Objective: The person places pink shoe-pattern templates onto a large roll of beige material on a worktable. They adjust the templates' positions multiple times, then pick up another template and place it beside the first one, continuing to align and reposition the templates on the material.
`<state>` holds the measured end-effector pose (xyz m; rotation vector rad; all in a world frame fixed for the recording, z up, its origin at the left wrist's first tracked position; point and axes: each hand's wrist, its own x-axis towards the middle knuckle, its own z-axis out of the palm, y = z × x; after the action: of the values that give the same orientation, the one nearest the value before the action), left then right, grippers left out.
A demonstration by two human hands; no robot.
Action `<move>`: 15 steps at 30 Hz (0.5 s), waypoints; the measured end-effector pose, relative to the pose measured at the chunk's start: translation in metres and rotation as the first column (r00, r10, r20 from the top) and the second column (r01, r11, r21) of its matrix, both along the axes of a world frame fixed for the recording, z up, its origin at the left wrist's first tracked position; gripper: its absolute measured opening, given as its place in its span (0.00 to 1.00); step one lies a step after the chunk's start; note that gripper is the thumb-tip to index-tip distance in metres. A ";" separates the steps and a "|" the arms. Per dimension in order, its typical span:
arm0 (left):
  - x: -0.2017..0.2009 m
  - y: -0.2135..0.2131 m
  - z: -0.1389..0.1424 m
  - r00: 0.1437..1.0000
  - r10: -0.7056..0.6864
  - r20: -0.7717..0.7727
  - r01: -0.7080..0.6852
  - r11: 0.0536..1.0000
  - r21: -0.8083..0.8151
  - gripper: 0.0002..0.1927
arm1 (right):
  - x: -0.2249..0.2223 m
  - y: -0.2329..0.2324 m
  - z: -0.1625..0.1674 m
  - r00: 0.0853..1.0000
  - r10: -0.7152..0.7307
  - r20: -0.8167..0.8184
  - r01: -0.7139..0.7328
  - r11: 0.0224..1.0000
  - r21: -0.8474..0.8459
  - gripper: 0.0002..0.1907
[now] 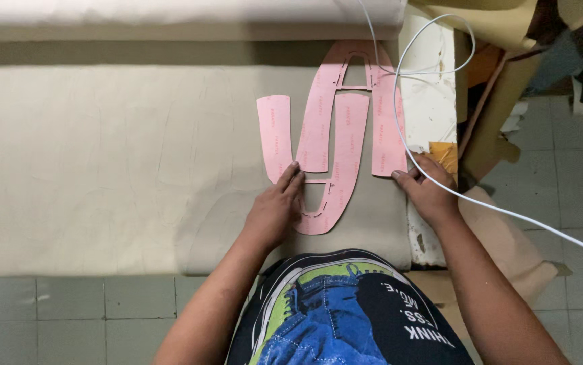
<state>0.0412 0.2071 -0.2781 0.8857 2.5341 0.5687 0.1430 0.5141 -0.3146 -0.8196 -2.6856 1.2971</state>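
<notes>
Your left hand (pixel 272 211) lies flat, fingers together and stretched out, tips pressing the lower end of the short pink pattern strip (pixel 275 137) and the edge of the big pink shoe-upper template (pixel 335 152); nothing is gripped. Your right hand (pixel 427 191) rests open, palm down, fingertips at the foot of the template's right-hand strip, closed on nothing. The template lies on the beige fabric sheet (pixel 122 155), toward its right end. Judged by look: thin card, light, stiff enough to keep its outline but easy to crease at the narrow bridges; it likely slides on cloth, so hold it by flat pressure on the broad strips. Faint repeated print runs along the pink pieces. A white cable (pixel 454 192) crosses your right hand. Right of the template, folded brown paper (pixel 491 128) and a small orange scrap (pixel 444 154).
</notes>
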 end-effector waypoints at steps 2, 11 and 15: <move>-0.003 0.001 -0.001 1.000 0.000 0.007 0.000 1.000 -0.007 0.37 | -0.003 -0.001 0.002 0.999 0.020 -0.031 -0.020 1.000 0.013 0.23; -0.024 -0.008 -0.010 1.000 0.007 -0.002 -0.007 1.000 -0.002 0.36 | -0.016 -0.014 -0.011 0.988 -0.035 -0.153 0.041 0.998 0.039 0.16; -0.035 -0.003 -0.013 1.000 -0.014 -0.002 0.014 0.999 -0.030 0.38 | -0.024 -0.017 -0.022 0.971 -0.196 -0.140 0.173 0.972 -0.162 0.15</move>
<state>0.0066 0.2038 -0.2911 0.8929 2.5295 0.5249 0.1192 0.4967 -0.3367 -0.9177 -2.3541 1.4629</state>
